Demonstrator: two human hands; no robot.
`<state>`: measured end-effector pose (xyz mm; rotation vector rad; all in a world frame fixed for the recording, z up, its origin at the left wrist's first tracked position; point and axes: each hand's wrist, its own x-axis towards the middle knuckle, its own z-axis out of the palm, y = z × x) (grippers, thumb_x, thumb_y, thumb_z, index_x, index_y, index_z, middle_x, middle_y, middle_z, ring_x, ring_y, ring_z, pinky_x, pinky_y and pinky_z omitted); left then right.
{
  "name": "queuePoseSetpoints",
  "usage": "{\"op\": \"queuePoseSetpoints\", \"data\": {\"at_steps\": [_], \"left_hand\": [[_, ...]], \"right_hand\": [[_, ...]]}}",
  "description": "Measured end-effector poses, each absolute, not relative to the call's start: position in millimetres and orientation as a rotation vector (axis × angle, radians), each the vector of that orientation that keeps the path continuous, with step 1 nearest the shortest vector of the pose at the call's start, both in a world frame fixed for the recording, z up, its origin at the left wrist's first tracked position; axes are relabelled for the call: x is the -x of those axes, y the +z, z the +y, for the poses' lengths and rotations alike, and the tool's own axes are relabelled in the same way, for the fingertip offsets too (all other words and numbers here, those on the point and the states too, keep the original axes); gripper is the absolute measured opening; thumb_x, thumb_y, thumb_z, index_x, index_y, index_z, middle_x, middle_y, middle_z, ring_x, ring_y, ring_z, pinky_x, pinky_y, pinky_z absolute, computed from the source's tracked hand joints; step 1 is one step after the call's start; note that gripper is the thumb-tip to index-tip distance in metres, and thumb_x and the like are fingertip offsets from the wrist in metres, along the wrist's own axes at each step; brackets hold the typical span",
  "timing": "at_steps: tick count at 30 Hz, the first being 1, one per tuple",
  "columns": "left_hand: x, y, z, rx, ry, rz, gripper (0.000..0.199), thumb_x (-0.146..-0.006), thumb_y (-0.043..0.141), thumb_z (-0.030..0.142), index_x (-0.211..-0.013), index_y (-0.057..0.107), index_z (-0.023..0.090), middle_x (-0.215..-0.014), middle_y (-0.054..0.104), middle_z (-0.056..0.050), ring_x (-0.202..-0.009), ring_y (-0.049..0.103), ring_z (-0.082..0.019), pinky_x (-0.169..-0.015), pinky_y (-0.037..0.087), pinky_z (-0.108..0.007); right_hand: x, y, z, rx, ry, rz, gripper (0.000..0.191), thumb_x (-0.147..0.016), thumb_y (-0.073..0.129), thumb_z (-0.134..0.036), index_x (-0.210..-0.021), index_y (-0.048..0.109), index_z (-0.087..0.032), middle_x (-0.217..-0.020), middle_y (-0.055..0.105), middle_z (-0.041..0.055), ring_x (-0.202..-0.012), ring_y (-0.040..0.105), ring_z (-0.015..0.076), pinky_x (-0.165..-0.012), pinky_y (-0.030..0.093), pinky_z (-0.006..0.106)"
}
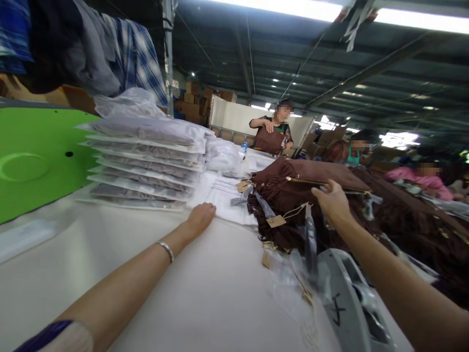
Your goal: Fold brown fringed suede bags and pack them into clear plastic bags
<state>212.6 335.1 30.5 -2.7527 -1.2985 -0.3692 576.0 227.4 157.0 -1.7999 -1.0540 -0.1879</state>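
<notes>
My left hand [201, 218], with a silver bangle on the wrist, is at the near edge of a layered pile of flat white plastic bags [229, 200]. Its fingers are curled together at a bag's edge; the fingertips are partly hidden. On the right, my right hand [333, 203] reaches over a heap of dark brown garments [282, 195], thumb and fingers apart, close to the gold-trimmed edge of the top one. Cardboard tags [276, 221] on strings and clear plastic strips hang from the garments' near side.
A stack of bagged garments [146, 161] stands left, beside a green panel [44, 156]. A grey tape dispenser-like device [344, 298] sits below my right forearm, near loose clear plastic [289, 283]. Across the table, a person [273, 129] holds a brown garment; other people are farther right.
</notes>
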Motion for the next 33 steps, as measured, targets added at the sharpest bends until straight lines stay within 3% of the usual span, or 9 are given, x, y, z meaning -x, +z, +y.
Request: {"op": "queuePoseSetpoints", "data": {"at_steps": [3,5,8,12,17,22,27,30,33], "left_hand": [[-214.4,33.9,338.0,2.716,-0.347,-1.305,0.017,-0.09,0.048,0.01,-0.09,0.064,0.016,-0.095,0.067,-0.011,-0.095,0.062,-0.024,-0.077,0.048,-0.032],[-213.7,38.3,340.1,2.714,-0.357,-1.312,0.012,-0.09,0.052,0.014,-0.092,0.063,0.016,-0.096,0.066,-0.01,-0.095,0.061,-0.024,-0.074,0.046,-0.03],[-211.1,46.7,342.7,2.761,-0.338,-1.334,0.007,-0.087,0.059,0.02,-0.088,0.064,0.016,-0.091,0.067,-0.008,-0.089,0.06,-0.022,-0.07,0.042,-0.027],[-201.8,57.3,336.4,2.835,-0.269,-1.365,0.012,-0.089,0.057,0.022,-0.093,0.066,0.015,-0.094,0.068,-0.005,-0.088,0.057,-0.017,-0.072,0.036,-0.024],[-185.6,64.3,321.1,2.852,-0.145,-1.453,0.021,-0.09,0.055,0.027,-0.104,0.067,0.018,-0.1,0.069,-0.008,-0.089,0.057,-0.018,-0.07,0.034,-0.027],[-154.8,83.4,301.2,2.894,-0.157,-1.407,0.019,-0.083,0.057,0.025,-0.094,0.071,0.017,-0.088,0.071,-0.007,-0.08,0.059,-0.019,-0.064,0.034,-0.026],[-128.3,96.3,289.0,2.972,-0.299,-1.358,0.013,-0.077,0.06,0.024,-0.078,0.071,0.018,-0.069,0.068,-0.002,-0.067,0.058,-0.016,-0.058,0.034,-0.023],[-123.5,101.8,271.0,3.019,-0.385,-1.354,0.015,-0.076,0.057,0.019,-0.077,0.071,0.016,-0.067,0.068,-0.003,-0.066,0.058,-0.016,-0.059,0.035,-0.023],[-122.4,108.1,242.4,3.062,-0.48,-1.344,0.024,-0.083,0.05,0.021,-0.091,0.071,0.012,-0.08,0.07,-0.005,-0.075,0.06,-0.016,-0.065,0.039,-0.023]], "right_hand": [[-546.6,147.9,203.9,1.836,-0.082,-1.288,0.047,-0.077,0.062,-0.032,-0.121,0.061,-0.016,-0.119,0.067,0.0114,-0.103,0.065,0.0241,-0.092,0.05,0.036],[-522.9,141.8,180.5,1.902,0.05,-1.596,0.027,-0.081,0.057,-0.032,-0.101,0.071,-0.021,-0.1,0.074,0.0042,-0.09,0.069,0.0203,-0.083,0.051,0.03],[-491.3,120.0,139.6,2.084,0.317,-2.08,0.016,-0.081,0.058,-0.027,-0.083,0.073,-0.023,-0.08,0.074,0.0,-0.074,0.069,0.0172,-0.067,0.049,0.024],[-470.9,80.5,94.2,2.259,0.17,-2.413,0.022,-0.073,0.066,-0.016,-0.095,0.07,-0.02,-0.092,0.073,0.0063,-0.086,0.068,0.0205,-0.072,0.046,0.025],[-464.8,53.4,86.6,2.327,0.103,-2.288,0.023,-0.088,0.044,-0.015,-0.09,0.068,-0.015,-0.092,0.068,0.0144,-0.086,0.065,0.0255,-0.07,0.043,0.031],[-459.9,72.2,86.4,2.337,0.021,-2.081,0.019,-0.085,0.048,-0.016,-0.083,0.066,-0.018,-0.085,0.07,0.0084,-0.081,0.066,0.0218,-0.067,0.042,0.028],[-459.7,99.6,68.9,2.308,0.036,-1.933,0.019,-0.087,0.047,-0.027,-0.09,0.065,-0.022,-0.077,0.072,-0.0005,-0.066,0.066,0.0135,-0.06,0.044,0.021],[-455.5,100.0,65.6,2.291,0.079,-1.947,0.015,-0.08,0.052,-0.024,-0.083,0.066,-0.022,-0.078,0.072,0.0019,-0.072,0.067,0.0177,-0.064,0.045,0.026],[-450.3,93.3,69.3,2.273,0.134,-1.932,0.014,-0.076,0.052,-0.024,-0.074,0.066,-0.021,-0.076,0.072,0.007,-0.071,0.065,0.0232,-0.066,0.044,0.033]]}}
